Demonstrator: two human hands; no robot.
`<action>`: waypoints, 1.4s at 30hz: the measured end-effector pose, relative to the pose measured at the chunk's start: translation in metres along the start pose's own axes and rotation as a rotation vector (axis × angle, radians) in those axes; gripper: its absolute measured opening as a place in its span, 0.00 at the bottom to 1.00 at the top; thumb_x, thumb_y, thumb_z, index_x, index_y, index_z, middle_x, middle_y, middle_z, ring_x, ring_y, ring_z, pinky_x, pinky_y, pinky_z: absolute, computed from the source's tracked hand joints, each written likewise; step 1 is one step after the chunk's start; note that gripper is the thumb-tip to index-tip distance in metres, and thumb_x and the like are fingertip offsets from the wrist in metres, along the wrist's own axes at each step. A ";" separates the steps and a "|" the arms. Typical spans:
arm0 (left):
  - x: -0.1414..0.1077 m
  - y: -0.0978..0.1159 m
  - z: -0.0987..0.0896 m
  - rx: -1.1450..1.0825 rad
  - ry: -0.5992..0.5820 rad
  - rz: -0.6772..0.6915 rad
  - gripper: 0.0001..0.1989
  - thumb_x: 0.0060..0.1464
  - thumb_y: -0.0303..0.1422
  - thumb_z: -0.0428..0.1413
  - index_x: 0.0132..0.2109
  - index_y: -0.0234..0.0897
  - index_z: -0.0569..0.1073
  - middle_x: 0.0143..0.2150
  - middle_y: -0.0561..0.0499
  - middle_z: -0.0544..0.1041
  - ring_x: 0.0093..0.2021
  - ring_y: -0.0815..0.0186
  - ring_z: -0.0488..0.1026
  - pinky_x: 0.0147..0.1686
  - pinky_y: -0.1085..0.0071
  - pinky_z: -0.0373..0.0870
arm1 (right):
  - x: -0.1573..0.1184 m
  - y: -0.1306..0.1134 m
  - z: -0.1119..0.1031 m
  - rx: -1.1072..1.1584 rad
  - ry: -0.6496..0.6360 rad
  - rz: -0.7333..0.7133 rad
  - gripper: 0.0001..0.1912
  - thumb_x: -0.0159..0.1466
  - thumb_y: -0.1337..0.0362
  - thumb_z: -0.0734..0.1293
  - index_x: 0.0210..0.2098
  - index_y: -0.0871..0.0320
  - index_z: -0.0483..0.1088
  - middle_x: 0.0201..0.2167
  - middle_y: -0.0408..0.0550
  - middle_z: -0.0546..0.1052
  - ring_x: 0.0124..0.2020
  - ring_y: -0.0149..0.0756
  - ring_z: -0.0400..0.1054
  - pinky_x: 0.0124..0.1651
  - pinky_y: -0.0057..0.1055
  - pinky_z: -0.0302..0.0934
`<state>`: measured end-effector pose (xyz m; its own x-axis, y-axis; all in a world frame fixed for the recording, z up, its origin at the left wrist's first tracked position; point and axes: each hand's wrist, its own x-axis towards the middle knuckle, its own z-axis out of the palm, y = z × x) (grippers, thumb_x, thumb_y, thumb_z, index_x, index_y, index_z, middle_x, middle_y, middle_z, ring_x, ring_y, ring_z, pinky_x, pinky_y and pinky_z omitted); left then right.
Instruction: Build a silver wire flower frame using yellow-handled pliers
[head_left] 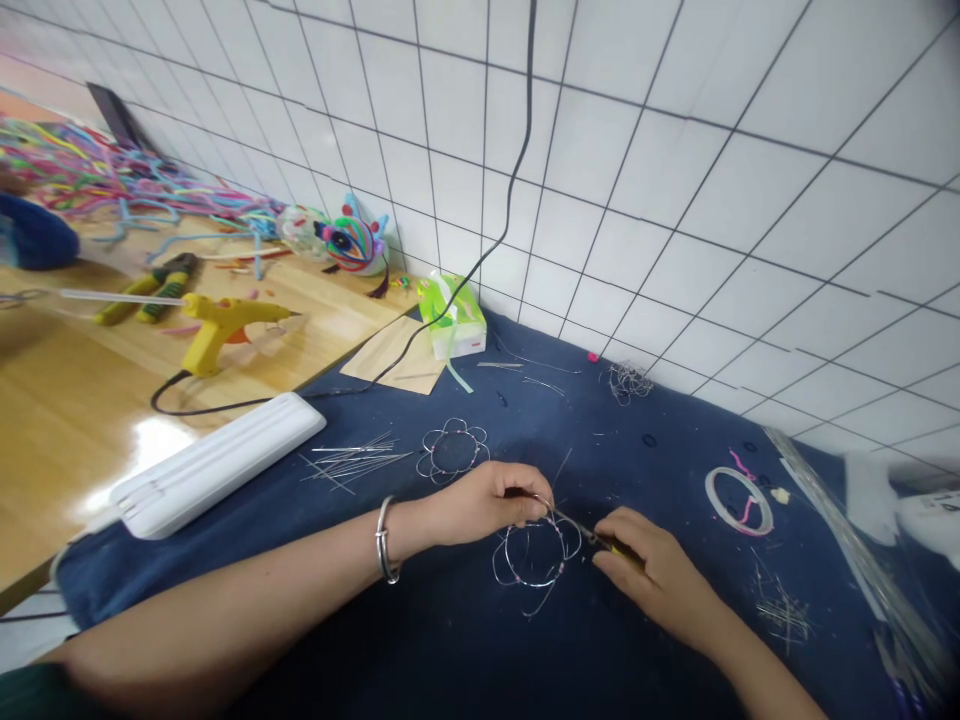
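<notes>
My left hand pinches the upper rim of a wire flower frame, a ring of thin silvery wire with loops around it and small pink marks. To its right, my right hand is closed around pliers. A bit of yellow handle shows, and the dark metal nose reaches to the frame's upper right loop; the fingers hide most of the tool. Whether the jaws are closed on the wire I cannot tell. A similar wire flower with several petals lies on the dark blue cloth behind my left wrist.
Loose straight wires lie at left beside a long white case. A yellow glue gun rests on the wooden table, its cord crossing toward a tissue pack. At right are a tape roll, wire scraps and a wire bundle.
</notes>
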<state>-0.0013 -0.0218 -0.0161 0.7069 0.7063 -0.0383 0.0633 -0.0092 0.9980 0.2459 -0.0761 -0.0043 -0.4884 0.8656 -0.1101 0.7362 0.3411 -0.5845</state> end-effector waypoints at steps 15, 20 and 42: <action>-0.002 -0.001 0.001 0.005 -0.043 0.026 0.06 0.54 0.31 0.51 0.36 0.33 0.71 0.29 0.53 0.67 0.28 0.74 0.64 0.30 0.76 0.62 | 0.001 -0.015 -0.003 0.201 -0.093 0.039 0.13 0.63 0.55 0.58 0.33 0.57 0.66 0.29 0.42 0.67 0.30 0.29 0.61 0.33 0.25 0.55; -0.002 -0.002 0.001 -0.012 -0.055 0.027 0.06 0.54 0.31 0.51 0.36 0.32 0.70 0.30 0.53 0.67 0.28 0.74 0.64 0.29 0.76 0.62 | 0.002 -0.015 0.000 0.205 -0.095 0.038 0.13 0.63 0.54 0.58 0.34 0.56 0.66 0.30 0.42 0.67 0.31 0.29 0.61 0.33 0.25 0.54; -0.006 0.008 0.000 0.137 -0.047 0.140 0.06 0.55 0.29 0.51 0.36 0.33 0.72 0.32 0.51 0.70 0.28 0.74 0.66 0.30 0.77 0.64 | 0.003 -0.016 0.003 0.227 -0.077 -0.006 0.14 0.63 0.53 0.57 0.33 0.57 0.66 0.29 0.43 0.66 0.30 0.30 0.61 0.33 0.26 0.56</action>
<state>-0.0047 -0.0261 -0.0078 0.7474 0.6576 0.0944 0.0552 -0.2031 0.9776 0.2316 -0.0800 0.0023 -0.5332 0.8304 -0.1618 0.6131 0.2475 -0.7502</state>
